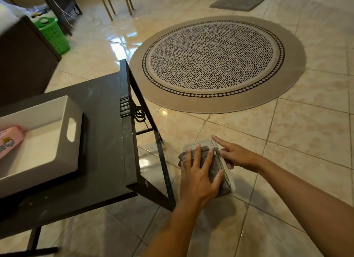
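A clear plastic lid (203, 143) is held in the air to the right of the black table, above the tiled floor. A folded grey cloth (215, 168) lies on top of it. My left hand (199, 177) presses flat on the cloth, fingers straight and spread. My right hand (232, 155) grips the lid's right edge with its lower fingers curled under, while the index finger points out straight along the far edge. The underside of the lid is hidden.
A black table (107, 141) stands on the left, holding a white bin (70, 126) with a pink bottle (8, 140) inside. A round patterned rug (216, 63) lies ahead on the glossy tiles. A green basket (52, 34) and a grey mat (237, 3) are farther back.
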Tool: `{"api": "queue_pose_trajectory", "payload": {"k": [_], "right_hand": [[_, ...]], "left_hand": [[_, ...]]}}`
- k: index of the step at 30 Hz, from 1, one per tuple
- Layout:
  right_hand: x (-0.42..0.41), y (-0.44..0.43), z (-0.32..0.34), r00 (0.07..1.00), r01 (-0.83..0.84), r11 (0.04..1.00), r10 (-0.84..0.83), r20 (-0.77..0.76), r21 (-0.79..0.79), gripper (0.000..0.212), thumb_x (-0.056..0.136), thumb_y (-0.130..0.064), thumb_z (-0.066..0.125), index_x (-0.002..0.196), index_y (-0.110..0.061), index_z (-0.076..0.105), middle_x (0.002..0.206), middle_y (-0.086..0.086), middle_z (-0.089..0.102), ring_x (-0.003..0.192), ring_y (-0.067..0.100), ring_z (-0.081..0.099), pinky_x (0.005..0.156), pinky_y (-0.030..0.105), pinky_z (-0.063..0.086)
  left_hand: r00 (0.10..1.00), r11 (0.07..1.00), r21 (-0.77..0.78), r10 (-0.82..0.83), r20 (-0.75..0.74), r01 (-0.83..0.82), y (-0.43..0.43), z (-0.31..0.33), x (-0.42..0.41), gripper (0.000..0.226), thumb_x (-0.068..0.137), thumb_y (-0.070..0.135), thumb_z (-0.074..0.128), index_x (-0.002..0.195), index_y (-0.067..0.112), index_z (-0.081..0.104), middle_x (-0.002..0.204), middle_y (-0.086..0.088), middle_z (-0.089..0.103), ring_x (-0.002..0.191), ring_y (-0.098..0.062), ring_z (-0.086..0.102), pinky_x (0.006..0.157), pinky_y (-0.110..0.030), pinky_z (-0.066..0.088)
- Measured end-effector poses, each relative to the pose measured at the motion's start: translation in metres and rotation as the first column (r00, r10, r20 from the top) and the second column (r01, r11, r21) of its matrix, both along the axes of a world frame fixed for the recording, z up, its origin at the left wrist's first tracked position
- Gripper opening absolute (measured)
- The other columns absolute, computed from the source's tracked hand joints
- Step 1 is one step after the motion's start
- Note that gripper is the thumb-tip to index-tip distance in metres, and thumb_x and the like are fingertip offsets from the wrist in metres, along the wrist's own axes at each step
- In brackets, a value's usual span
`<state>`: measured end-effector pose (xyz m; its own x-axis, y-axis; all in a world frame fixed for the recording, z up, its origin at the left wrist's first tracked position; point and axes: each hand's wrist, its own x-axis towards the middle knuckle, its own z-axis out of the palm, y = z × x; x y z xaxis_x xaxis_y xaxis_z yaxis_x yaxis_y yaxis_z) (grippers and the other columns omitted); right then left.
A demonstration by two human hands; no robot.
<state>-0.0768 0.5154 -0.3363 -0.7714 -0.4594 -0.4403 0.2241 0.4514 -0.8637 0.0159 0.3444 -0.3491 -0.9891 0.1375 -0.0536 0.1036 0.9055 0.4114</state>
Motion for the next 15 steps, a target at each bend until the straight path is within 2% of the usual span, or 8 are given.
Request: {"api": "queue_pose_trajectory", "payload": {"k": [4,6,11,15], "right_hand": [[0.009,0.017,-0.005,0.993,0.005,0.992,0.01,0.117,-0.128,0.069,0.103,-0.007,0.046,0.154,-0.042,0.017,0.073,0.009,0.047,0.054,0.013,0.049,0.057,0.029,0.044],[0.013,0.022,-0.006,0.993,0.018,0.99,-0.002,0.115,-0.142,0.071,0.102,-0.006,0.048,0.155,-0.041,0.018,0.071,0.009,0.047,0.055,0.014,0.05,0.058,0.03,0.045],[0.011,0.019,-0.006,0.998,0.012,0.994,-0.006,0.061,-0.11,0.071,0.1,-0.003,0.05,0.155,-0.036,0.019,0.061,0.002,0.05,0.054,0.014,0.053,0.058,0.03,0.046],[0.01,0.018,-0.007,0.999,0.004,0.994,0.001,0.049,-0.108,0.069,0.101,-0.002,0.048,0.155,-0.036,0.023,0.068,0.01,0.051,0.055,0.013,0.054,0.058,0.03,0.046]], "left_hand": [[0.998,0.999,-0.001,-0.044,-0.033,0.044,0.0,-0.003,0.005,0.066,0.094,0.067,0.027,0.151,0.047,0.0,0.162,0.009,-0.012,0.144,-0.016,-0.025,0.116,-0.05,0.001],[0.999,0.999,-0.036,-0.04,-0.025,0.04,0.004,-0.003,0.002,0.064,0.096,0.065,0.026,0.152,0.045,0.001,0.162,0.007,-0.012,0.145,-0.017,-0.024,0.117,-0.049,0.0],[0.994,0.995,-0.034,0.092,0.05,-0.091,0.011,0.004,-0.002,0.063,0.098,0.057,0.026,0.153,0.04,-0.002,0.161,0.004,-0.017,0.144,-0.02,-0.026,0.119,-0.05,-0.001],[0.998,0.988,-0.141,-0.053,0.044,0.058,0.023,0.005,-0.001,0.073,0.096,0.062,0.019,0.153,0.03,-0.012,0.158,0.0,-0.024,0.143,-0.022,-0.028,0.117,-0.049,-0.012]]}}
